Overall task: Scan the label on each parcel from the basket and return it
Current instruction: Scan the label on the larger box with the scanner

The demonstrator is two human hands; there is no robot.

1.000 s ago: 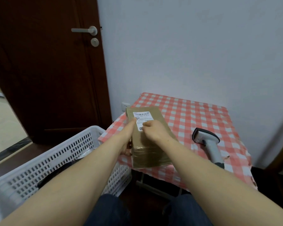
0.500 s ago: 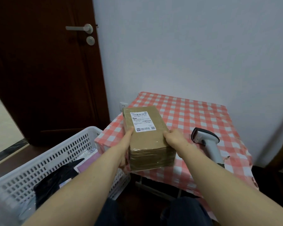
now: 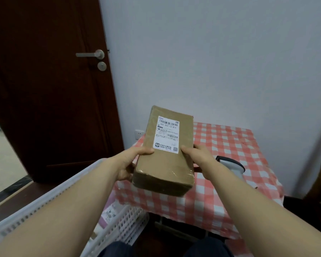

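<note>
Both hands are gripping a brown cardboard parcel [image 3: 165, 156], lifted above the checkered tablecloth's [image 3: 230, 145] left edge, shipping label [image 3: 167, 134] facing up. The left hand [image 3: 132, 162] and right hand [image 3: 198, 156] are pinching its sides, thumbs on top. The right forearm is partly hiding a barcode scanner [image 3: 232, 166]; the white basket [image 3: 124, 219] is sitting below left.

A dark wooden door [image 3: 44, 89] stands beside the checkered tablecloth [image 3: 230, 145].
</note>
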